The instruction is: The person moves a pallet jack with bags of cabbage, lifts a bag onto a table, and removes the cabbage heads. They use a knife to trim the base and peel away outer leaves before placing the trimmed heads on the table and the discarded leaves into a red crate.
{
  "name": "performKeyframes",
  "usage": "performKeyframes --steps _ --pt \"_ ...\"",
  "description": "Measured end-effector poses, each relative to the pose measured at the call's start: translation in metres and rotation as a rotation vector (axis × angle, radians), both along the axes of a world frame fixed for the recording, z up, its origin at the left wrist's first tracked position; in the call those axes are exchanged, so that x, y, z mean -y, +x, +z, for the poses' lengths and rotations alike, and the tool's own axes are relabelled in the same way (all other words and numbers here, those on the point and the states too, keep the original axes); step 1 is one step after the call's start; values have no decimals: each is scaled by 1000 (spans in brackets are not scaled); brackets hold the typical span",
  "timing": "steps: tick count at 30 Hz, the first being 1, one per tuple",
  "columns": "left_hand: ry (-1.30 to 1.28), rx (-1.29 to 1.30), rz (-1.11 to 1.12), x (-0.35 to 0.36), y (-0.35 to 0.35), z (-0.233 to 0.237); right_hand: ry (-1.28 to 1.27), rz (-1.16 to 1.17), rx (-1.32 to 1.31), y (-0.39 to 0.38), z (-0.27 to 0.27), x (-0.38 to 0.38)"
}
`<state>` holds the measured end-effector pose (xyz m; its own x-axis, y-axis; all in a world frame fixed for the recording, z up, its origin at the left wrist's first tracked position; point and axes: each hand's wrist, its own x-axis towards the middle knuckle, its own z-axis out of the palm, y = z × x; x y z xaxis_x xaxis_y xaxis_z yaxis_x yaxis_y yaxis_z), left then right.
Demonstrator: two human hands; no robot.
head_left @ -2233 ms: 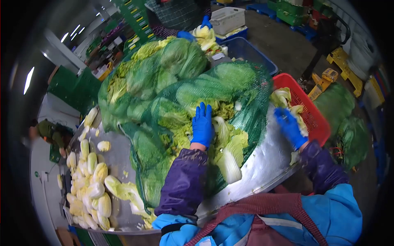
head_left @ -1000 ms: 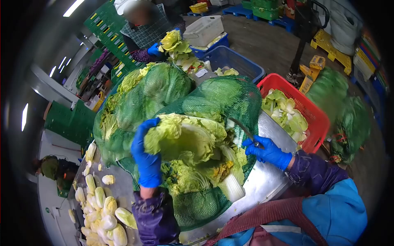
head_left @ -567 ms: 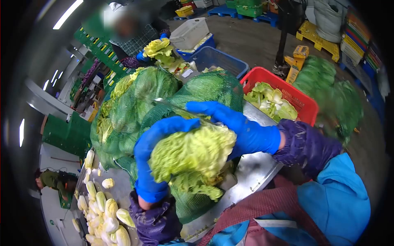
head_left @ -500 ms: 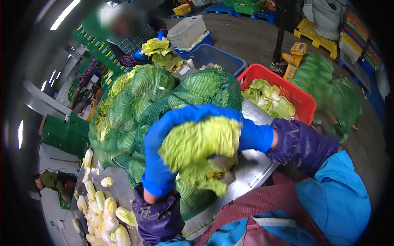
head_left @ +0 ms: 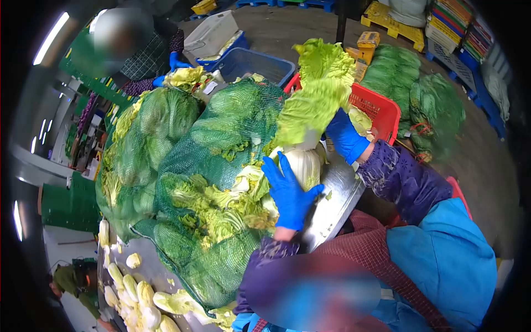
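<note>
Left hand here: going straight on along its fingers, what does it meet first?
The pale cabbage head: the left hand lies open against it. Beyond, probably the green net sack; depth is unclear. The right hand holds loose leaves off to the side.

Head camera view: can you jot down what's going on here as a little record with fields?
Left hand: flat on a pale cabbage, fingers spread
Right hand: gripping green leaves, held up near the red crate
Table: steel, bearing green mesh sacks of cabbages
Lower left: trimmed cabbages
Far side: another person's gloved hand
</note>
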<state>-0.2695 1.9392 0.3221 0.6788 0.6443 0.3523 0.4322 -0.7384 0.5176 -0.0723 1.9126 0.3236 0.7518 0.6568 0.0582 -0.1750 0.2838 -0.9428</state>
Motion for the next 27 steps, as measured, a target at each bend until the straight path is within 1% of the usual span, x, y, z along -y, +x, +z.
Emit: performKeyframes --steps 1,3,5,7,8,10,12,13,15,16,18,19,21,22,23,25,26,27 --pt "-1 1 -7 -5 3 -10 -22 -14 30 10 -5 4" --pt "-50 -68 -52 -14 8 -14 -66 -42 91 20 7 13" --pt "-56 -77 -48 -15 13 -11 -541 23 -264 45 25 31" --pt "-147 -191 -5 -16 18 -10 -508 69 -140 68 -15 52" --pt "-147 -119 -42 -22 16 -13 -676 104 -90 65 -9 71" --pt "-197 -91 -82 -36 15 -16 -762 179 186 66 -49 107" --pt "-252 -34 -116 -41 16 -22 -682 262 440 38 -59 135" --pt "-253 -34 -117 -41 17 -22 -684 262 440 26 -54 139" --pt "-284 -27 -179 -38 18 -22 -520 353 868 5 -35 137" --pt "-287 -32 -179 -34 19 -22 -521 355 863 0 -27 129" --pt "-170 -70 -114 -25 21 -21 -514 390 1067 -5 -12 107" --pt "-167 -72 -115 -22 22 -18 -511 388 1065 -4 -12 100" --pt "-127 -153 -80 -19 23 -14 -627 438 1318 1 -15 88" --pt "-110 -154 -85 -19 23 -15 -692 491 1334 5 -18 84" --pt "-111 -154 -87 -20 24 -16 -694 492 1333 6 -15 82" --pt "-97 -230 -60 -19 26 -18 -861 656 755 8 -9 78" --pt "-103 -232 -59 -18 28 -18 -865 661 753 13 -12 75" --pt "-92 -285 -49 -16 32 -17 -875 689 909 21 -18 73"
